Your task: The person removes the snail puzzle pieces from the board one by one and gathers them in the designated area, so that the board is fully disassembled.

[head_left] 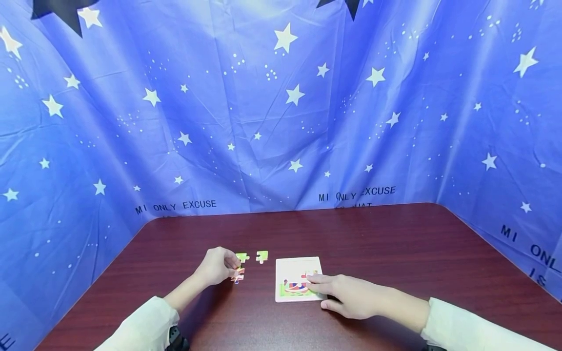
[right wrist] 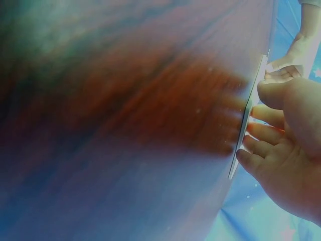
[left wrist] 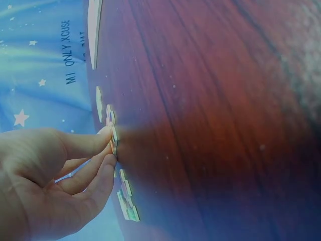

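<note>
My left hand (head_left: pixel 219 267) is over loose jigsaw pieces left of the puzzle board. Its thumb and fingertips pinch a thin jigsaw piece (left wrist: pixel 115 136) at table level, partly hidden by the fingers. A red-and-white piece (head_left: pixel 238 278) lies right by these fingertips, with a green piece (head_left: pixel 242 257) just behind. My right hand (head_left: pixel 353 295) rests with extended fingers on the right side of the square puzzle board (head_left: pixel 290 264). Several joined pieces fill the board's lower part, showing a red, blue and green picture (head_left: pixel 295 288); the fingers cover some of it.
Another green piece (head_left: pixel 262 256) lies between the left hand and the board. More pieces (left wrist: pixel 128 198) lie beyond the left fingers in the left wrist view. The dark red wooden table (head_left: pixel 373 239) meets a blue star-printed curtain (head_left: pixel 246 107) at its back and sides.
</note>
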Tool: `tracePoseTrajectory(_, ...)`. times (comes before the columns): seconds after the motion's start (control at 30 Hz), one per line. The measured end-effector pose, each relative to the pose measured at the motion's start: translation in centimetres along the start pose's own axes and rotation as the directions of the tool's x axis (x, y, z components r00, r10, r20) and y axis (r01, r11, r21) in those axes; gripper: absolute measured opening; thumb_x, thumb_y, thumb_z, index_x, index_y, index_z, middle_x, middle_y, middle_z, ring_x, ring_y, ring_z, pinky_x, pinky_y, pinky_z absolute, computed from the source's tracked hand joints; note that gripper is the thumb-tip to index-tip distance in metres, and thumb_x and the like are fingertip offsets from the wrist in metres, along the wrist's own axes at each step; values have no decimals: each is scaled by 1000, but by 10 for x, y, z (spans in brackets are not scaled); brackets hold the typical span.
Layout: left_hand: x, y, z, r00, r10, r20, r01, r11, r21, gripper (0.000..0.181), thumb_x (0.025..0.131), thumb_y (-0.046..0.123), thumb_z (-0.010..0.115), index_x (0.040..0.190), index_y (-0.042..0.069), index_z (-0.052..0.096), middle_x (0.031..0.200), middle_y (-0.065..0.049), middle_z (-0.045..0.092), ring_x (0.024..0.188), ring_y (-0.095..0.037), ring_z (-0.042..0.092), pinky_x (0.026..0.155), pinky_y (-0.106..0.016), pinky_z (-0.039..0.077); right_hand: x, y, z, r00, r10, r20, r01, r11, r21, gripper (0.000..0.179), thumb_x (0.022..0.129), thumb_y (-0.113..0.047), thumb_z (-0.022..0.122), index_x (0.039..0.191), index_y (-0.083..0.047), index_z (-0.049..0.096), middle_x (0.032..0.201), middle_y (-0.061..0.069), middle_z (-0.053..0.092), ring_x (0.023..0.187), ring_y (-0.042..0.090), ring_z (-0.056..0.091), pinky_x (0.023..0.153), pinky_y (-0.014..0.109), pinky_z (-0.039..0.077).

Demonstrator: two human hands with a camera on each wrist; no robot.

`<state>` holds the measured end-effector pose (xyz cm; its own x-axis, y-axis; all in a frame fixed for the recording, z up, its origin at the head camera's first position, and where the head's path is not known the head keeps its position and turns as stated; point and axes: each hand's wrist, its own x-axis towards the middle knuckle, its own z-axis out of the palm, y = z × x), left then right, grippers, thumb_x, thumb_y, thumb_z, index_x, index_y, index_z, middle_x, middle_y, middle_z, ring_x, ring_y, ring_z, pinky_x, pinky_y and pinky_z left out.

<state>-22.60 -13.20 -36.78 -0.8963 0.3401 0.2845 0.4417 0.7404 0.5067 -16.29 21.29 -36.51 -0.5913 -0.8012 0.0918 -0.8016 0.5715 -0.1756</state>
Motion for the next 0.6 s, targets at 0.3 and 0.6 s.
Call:
tracePoseTrajectory(0.3,1,0,-2,1000,-9,12,9,1000,-5,13,67,-8,75,75,1,70,68,-7,70,60,-7,62,57,-17,49,1,-1,0,1000,8,4,-8,1000,-8,44,97,-20,55,139,-9,51,146,9,50,135,24,48,104,38,46)
tracePoseTrajectory(0.6,10,20,-6,998,-60,-13,60,998,-5,12,72,-4,76,82,0,71,73,-7,72,66,-13,67,62,-23,53,2,-1,-1,1000,-1,5,1,1000,-7,44,97,-20,54,139,-8,51,146,10,50,135,25,48,104,37,46)
